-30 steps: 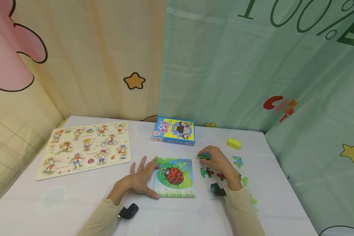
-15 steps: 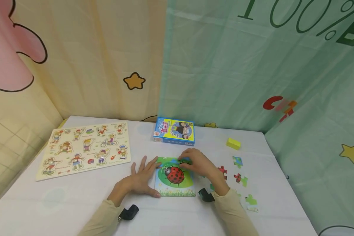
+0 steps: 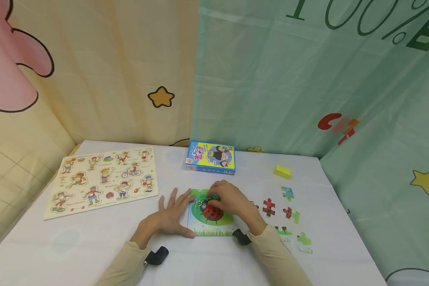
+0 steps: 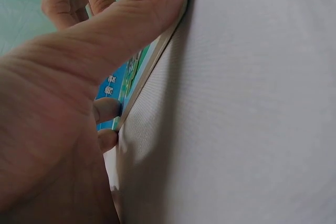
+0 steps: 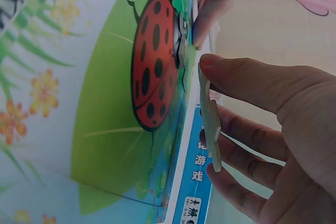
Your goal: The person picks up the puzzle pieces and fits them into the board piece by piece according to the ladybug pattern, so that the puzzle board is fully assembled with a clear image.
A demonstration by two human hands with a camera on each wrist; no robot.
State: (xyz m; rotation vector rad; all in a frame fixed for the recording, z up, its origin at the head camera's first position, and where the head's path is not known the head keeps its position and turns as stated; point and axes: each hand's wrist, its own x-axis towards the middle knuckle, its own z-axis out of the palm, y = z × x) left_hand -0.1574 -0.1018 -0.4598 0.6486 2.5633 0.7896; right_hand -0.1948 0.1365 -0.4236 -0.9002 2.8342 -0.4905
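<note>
My left hand is spread at the left side of a square ladybug puzzle board. Its thumb touches the lower left corner and its fingertips reach the upper left edge. In the left wrist view the thumb lies along the board's edge. Over the board's upper part, my right hand pinches a jigsaw piece between thumb and fingers. The right wrist view shows this piece edge-on, close above the printed red ladybug; its picture side is mostly hidden.
Several loose jigsaw pieces lie to the right, among them a red one and a blue one. A yellow block sits behind them. At the back stands a blue card box; a wooden peg puzzle lies at left.
My right hand has carried the green jigsaw piece left from the loose pieces to above the board, then slightly farther left. The left hand has stayed at the board's edge.
</note>
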